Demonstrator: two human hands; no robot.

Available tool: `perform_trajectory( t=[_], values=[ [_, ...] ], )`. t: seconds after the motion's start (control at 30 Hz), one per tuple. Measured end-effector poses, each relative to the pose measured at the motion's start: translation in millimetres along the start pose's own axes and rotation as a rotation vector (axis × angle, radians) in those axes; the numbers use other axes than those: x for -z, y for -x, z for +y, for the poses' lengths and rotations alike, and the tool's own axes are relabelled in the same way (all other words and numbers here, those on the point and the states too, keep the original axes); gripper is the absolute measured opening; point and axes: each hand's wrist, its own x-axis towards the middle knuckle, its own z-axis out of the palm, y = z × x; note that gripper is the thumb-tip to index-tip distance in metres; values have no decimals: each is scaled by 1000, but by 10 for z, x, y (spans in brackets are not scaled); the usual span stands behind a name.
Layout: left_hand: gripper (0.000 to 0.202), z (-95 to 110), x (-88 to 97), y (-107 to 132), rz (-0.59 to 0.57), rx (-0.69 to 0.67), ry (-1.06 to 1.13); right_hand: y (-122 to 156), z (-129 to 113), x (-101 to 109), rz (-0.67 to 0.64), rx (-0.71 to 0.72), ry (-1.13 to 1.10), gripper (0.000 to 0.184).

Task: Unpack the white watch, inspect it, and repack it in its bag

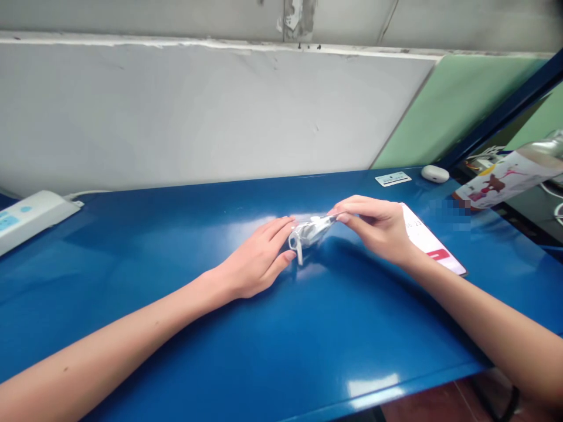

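A small clear plastic bag [313,230] lies in the middle of the blue table, with something white and grey inside. A white looped piece like a cable shows at its left end; the exact kind of the contents is unclear. My right hand [373,225] pinches the bag's upper right corner between thumb and fingers. On the other side, my left hand [266,258] rests low over the table, fingers stretched out and thumb apart, its fingertips at the bag's left end.
Behind my right hand lies a phone [433,243] with its screen lit. Farther back are a card [393,179], a white earbud case [435,173] and a tilted labelled bottle [505,176]. A white power strip [37,220] sits at the left. The wall panel [197,117] borders the blue table [264,351].
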Motion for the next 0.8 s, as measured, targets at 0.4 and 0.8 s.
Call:
perform_trajectory(
  t=[0.4,0.8],
  values=[
    [83,19,-25,7,89,154,-119,-32,92,-110,-105,-536,-267,27],
    [114,23,10,-12,-36,12,-88,89,144,-249,-125,-280,237,12]
  ],
)
